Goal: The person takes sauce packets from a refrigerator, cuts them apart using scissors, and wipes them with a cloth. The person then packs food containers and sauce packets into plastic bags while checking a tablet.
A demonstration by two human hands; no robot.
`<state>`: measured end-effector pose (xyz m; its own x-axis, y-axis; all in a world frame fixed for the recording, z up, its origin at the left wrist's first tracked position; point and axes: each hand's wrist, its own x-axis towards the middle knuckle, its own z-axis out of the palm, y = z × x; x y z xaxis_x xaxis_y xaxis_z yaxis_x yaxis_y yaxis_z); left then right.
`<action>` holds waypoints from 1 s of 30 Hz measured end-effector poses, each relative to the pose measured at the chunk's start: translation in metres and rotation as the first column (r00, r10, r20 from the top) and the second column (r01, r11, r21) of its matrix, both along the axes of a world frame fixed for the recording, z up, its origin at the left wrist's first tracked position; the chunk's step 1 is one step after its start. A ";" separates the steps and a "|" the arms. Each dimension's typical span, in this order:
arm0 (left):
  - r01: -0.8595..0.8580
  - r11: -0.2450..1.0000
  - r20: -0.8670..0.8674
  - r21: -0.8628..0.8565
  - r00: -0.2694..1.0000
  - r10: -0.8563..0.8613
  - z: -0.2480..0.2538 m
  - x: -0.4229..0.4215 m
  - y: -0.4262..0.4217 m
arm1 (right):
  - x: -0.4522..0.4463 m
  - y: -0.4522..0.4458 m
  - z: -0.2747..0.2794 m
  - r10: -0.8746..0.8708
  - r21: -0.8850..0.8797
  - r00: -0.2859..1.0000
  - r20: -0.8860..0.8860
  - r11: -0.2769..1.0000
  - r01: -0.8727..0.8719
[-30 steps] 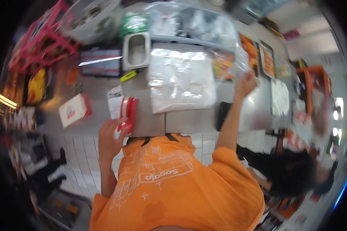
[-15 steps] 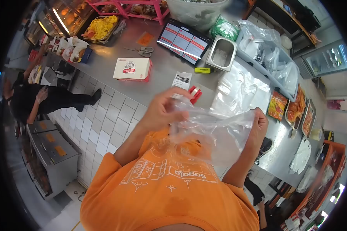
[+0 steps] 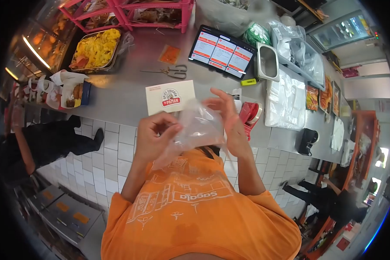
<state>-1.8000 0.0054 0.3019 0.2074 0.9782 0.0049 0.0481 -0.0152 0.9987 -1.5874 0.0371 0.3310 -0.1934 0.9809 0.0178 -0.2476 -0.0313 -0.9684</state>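
A clear plastic bag (image 3: 199,126) hangs in front of my chest. My left hand (image 3: 157,133) is closed, pinching the bag's left side between thumb and fingers. On the other side, my right hand (image 3: 230,123) has its fingers stretched and apart against the bag; whether they are inside its mouth I cannot tell. Just beyond the bag, a white and red printed food box (image 3: 171,96) sits at the counter's near edge, partly covered by my left hand and the bag. A red tape dispenser (image 3: 249,116) stands right of my right hand.
Scissors (image 3: 176,72), an orange packet (image 3: 170,54) and a tablet (image 3: 221,52) lie farther back on the steel counter (image 3: 147,45). Stacked plastic bags (image 3: 285,104) and a metal container (image 3: 268,63) are at right. One co-worker (image 3: 43,145) stands left, another (image 3: 329,201) right.
The view has swung right and my hands with the bag have come in front of the box. My right hand has gone from gripping the bag's edge to spread fingers.
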 end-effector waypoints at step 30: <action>-0.288 0.951 -0.232 0.115 0.923 0.308 -0.002 -0.091 0.019 | -0.121 0.020 0.016 0.150 0.124 0.807 0.571 0.956 -0.265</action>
<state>-1.8908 0.0242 0.2994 -0.0893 0.9936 0.0692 0.3040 -0.0390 0.9519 -1.7083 0.0569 0.3467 -0.4259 0.9044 0.0260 0.3187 0.1769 -0.9312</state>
